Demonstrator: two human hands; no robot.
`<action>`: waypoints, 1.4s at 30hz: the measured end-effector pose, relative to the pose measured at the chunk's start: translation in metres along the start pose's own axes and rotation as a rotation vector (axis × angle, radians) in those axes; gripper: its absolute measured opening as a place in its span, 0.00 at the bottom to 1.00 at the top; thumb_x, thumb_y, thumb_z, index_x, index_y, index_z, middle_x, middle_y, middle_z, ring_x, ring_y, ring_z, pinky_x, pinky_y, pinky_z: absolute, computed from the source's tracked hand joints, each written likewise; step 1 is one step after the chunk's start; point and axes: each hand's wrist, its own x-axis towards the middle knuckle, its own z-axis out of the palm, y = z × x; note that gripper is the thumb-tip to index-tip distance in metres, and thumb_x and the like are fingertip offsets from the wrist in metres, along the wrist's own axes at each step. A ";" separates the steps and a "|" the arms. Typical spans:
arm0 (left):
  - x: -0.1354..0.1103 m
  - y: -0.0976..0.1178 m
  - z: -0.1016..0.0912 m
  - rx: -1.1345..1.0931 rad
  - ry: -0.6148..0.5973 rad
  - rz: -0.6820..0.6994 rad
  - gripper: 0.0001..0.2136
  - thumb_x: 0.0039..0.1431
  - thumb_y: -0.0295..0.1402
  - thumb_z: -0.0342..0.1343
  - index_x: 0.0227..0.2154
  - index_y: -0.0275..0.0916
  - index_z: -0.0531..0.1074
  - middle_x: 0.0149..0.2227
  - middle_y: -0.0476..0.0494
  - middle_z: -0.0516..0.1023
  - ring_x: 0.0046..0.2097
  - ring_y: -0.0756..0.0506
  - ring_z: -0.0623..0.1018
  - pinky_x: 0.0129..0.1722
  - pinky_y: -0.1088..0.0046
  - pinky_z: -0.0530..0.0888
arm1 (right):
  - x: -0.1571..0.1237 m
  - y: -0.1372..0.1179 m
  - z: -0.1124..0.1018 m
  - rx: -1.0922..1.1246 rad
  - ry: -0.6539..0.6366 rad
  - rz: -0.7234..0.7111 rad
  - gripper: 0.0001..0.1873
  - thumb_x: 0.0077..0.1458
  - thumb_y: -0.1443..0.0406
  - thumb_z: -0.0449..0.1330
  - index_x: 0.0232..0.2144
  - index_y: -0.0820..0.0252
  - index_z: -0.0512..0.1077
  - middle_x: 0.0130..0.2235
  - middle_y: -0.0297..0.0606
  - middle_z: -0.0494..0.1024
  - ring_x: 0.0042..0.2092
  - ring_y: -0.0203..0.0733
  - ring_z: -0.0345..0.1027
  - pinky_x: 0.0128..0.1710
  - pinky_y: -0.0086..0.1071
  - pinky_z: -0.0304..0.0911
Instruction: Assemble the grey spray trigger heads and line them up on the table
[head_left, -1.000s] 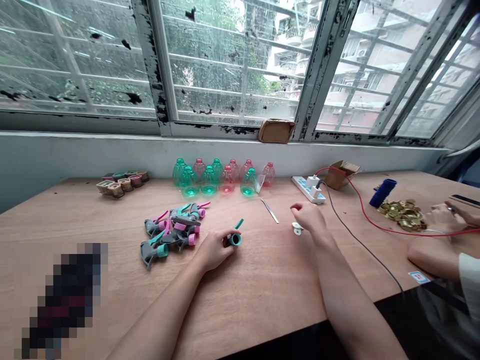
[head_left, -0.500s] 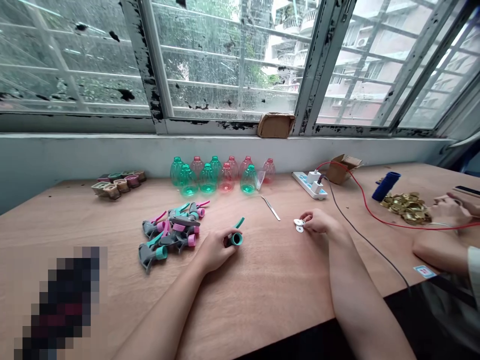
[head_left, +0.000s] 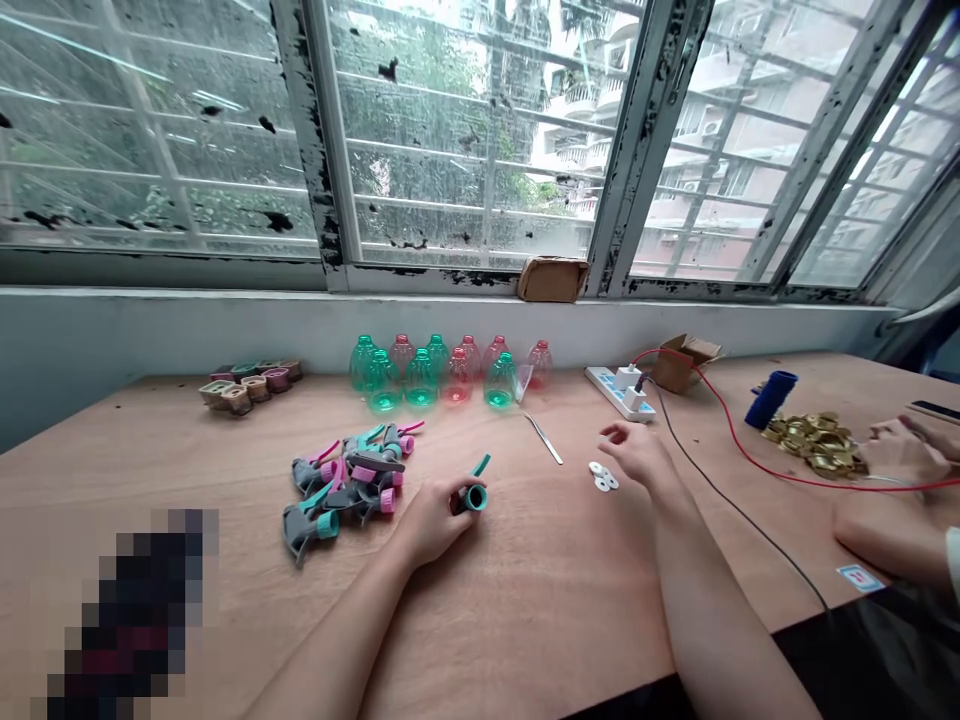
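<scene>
My left hand (head_left: 435,520) is closed around a trigger spray head (head_left: 474,497) with a teal collar and a teal trigger. The collar's open end faces me. My right hand (head_left: 637,455) hovers over the table with its fingers loosely bent and apart, and nothing shows in them. Just to its lower left, several small white washers (head_left: 603,477) lie in a loose cluster. Metal tweezers (head_left: 543,440) rest on the wood between my hands. Left of my left hand is a pile of grey spray heads (head_left: 352,480) with pink or teal collars.
Green and pink clear bottles (head_left: 421,380) stand along the wall. A power strip (head_left: 619,393) with red and grey cables lies behind my right hand. At right, a person's hands (head_left: 904,450) are beside gold-coloured pieces (head_left: 817,443) and a blue roll (head_left: 771,398). Small containers (head_left: 251,388) sit back left.
My right hand has lifted off the white washers and moved up and away from them; the washers now lie fully in sight. My left hand still holds the spray head. The view has tilted slightly.
</scene>
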 end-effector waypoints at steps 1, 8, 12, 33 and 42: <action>0.000 -0.001 0.000 0.004 0.013 -0.011 0.16 0.46 0.23 0.53 0.39 0.41 0.76 0.26 0.52 0.74 0.26 0.52 0.70 0.28 0.78 0.64 | -0.007 -0.013 0.009 0.132 0.014 -0.135 0.12 0.44 0.61 0.65 0.32 0.61 0.74 0.29 0.39 0.77 0.29 0.38 0.70 0.25 0.27 0.60; 0.002 -0.005 0.000 -0.013 0.079 -0.051 0.14 0.49 0.28 0.55 0.41 0.40 0.76 0.27 0.50 0.76 0.27 0.51 0.71 0.27 0.78 0.65 | -0.080 -0.094 0.088 0.598 -0.485 -0.504 0.14 0.47 0.56 0.65 0.32 0.61 0.77 0.29 0.39 0.79 0.29 0.38 0.70 0.28 0.29 0.63; 0.002 -0.004 0.001 -0.009 0.066 -0.028 0.16 0.49 0.27 0.55 0.42 0.41 0.75 0.27 0.51 0.76 0.28 0.50 0.71 0.28 0.78 0.65 | -0.092 -0.099 0.105 0.643 -0.484 -0.520 0.13 0.48 0.57 0.64 0.33 0.60 0.78 0.29 0.38 0.79 0.28 0.36 0.68 0.27 0.28 0.62; 0.000 0.001 0.003 0.143 0.075 0.045 0.15 0.50 0.25 0.55 0.40 0.45 0.77 0.38 0.48 0.78 0.39 0.46 0.76 0.36 0.75 0.68 | -0.096 -0.091 0.108 0.246 -0.189 -0.809 0.07 0.53 0.62 0.62 0.31 0.56 0.79 0.24 0.33 0.72 0.24 0.32 0.62 0.27 0.26 0.57; -0.001 0.001 0.004 0.160 0.057 0.060 0.15 0.51 0.25 0.54 0.41 0.44 0.76 0.39 0.47 0.78 0.40 0.45 0.76 0.38 0.74 0.68 | -0.097 -0.093 0.109 0.305 -0.210 -0.791 0.07 0.53 0.63 0.62 0.30 0.57 0.79 0.26 0.33 0.73 0.25 0.32 0.62 0.27 0.26 0.57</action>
